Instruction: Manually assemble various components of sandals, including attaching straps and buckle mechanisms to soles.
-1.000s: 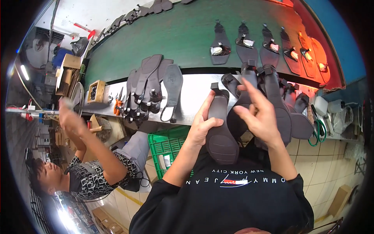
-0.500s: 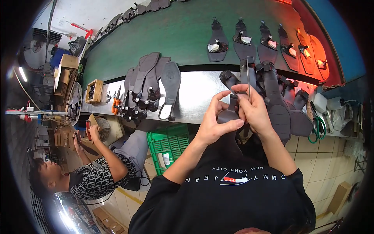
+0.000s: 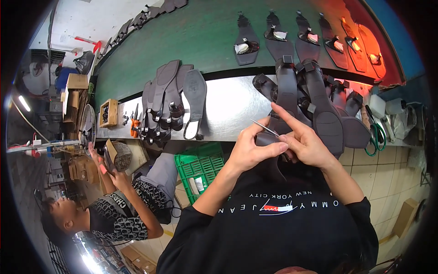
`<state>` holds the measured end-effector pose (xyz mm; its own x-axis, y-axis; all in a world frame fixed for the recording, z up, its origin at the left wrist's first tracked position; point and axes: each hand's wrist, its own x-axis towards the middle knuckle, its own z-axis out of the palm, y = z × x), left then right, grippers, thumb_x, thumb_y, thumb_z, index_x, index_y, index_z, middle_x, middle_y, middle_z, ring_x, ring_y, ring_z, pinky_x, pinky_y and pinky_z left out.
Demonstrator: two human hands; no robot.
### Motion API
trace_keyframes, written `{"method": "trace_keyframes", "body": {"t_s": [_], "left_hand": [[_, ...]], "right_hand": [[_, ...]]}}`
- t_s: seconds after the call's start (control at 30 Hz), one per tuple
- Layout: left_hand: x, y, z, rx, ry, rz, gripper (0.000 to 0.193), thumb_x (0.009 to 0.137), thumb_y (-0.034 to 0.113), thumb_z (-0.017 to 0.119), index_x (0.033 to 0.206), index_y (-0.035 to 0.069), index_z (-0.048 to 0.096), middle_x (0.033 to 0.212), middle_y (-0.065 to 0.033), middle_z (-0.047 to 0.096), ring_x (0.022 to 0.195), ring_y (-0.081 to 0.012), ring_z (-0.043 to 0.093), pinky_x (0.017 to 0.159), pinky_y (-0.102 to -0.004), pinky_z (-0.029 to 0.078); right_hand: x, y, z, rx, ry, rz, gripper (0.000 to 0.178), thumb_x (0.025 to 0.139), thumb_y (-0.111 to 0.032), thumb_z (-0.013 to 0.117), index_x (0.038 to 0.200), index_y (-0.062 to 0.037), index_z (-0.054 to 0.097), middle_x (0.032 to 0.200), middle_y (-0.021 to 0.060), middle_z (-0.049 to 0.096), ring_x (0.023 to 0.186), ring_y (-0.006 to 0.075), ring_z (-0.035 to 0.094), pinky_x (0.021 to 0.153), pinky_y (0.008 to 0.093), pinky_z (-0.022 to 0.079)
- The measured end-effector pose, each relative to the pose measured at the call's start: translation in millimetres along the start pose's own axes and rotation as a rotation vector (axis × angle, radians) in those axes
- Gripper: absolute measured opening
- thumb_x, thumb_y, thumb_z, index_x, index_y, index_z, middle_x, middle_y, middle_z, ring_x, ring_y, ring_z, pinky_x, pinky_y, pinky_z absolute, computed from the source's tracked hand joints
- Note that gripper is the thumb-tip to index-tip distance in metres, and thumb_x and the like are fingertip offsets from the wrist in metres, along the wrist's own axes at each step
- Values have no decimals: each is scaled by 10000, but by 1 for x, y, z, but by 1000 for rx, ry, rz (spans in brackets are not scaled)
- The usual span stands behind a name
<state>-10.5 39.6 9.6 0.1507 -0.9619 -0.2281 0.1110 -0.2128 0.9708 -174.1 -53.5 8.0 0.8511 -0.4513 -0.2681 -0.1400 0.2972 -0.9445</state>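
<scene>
In front of my chest, my left hand is closed round a black sandal, thumb stretched along its strap. The sandal's sole hangs down toward my shirt and is partly hidden by my fingers. My right hand pinches a thin, pointed metal tool between thumb and fingers, its index finger extended. The tool slants across the strap, its tip toward the upper left. Just beyond my hands, a pile of black sandals lies on the metal bench edge.
A green conveyor belt carries a row of sandals. Left on the metal ledge are stacked soles, orange-handled pliers and a wooden box. A green crate stands below. Green-handled scissors hang right. A co-worker sits left.
The metal tool has swung from upright to slanting left, low across the sandal. My right hand has turned with it. The co-worker's hands have moved, and the view has shifted slightly.
</scene>
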Motion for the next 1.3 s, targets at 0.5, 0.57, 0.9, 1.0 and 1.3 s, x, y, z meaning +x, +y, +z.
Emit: {"method": "trace_keyframes", "body": {"t_s": [0.5, 0.57, 0.9, 1.0, 1.3], "left_hand": [[-9, -14, 15, -21, 38, 85, 560, 652, 192, 849, 1075, -66, 588, 933, -40, 551, 915, -105, 543, 819, -255, 444], [-11, -17, 15, -33, 29, 75, 499, 653, 178, 846, 1016, -48, 589, 931, -37, 551, 898, -100, 541, 799, -248, 444], [-8, -9, 14, -112, -30, 29, 400, 650, 126, 843, 931, 0, 588, 873, 2, 563, 788, -63, 533, 712, -210, 432], [-8, -11, 10, -127, -34, -44, 399, 648, 128, 842, 931, 3, 590, 844, 21, 566, 772, -49, 536, 701, -197, 431], [-8, -7, 10, -177, -11, -93, 438, 652, 168, 843, 991, 3, 619, 818, 44, 564, 726, -22, 512, 648, -177, 403]], "right_hand": [[-1, 25, 4, 448, 45, -64, 422, 965, -63, 479, 1386, -97, 468, 574, -64, 369, 499, 24, 316, 438, 188, 252], [-1, 25, 4, 462, 45, -48, 411, 965, -60, 480, 1375, -88, 480, 602, -52, 406, 504, 22, 326, 434, 187, 261], [-2, 22, -2, 450, 51, -35, 382, 964, -42, 477, 1342, -72, 520, 778, -2, 551, 534, 13, 376, 435, 176, 311], [-2, 23, -6, 296, 40, -63, 384, 964, -42, 471, 1344, -77, 521, 753, -19, 550, 541, 9, 380, 446, 176, 316], [-7, 27, 3, 333, 60, -33, 424, 974, -96, 476, 1397, -88, 455, 623, -62, 459, 521, 11, 348, 476, 186, 308]]}}
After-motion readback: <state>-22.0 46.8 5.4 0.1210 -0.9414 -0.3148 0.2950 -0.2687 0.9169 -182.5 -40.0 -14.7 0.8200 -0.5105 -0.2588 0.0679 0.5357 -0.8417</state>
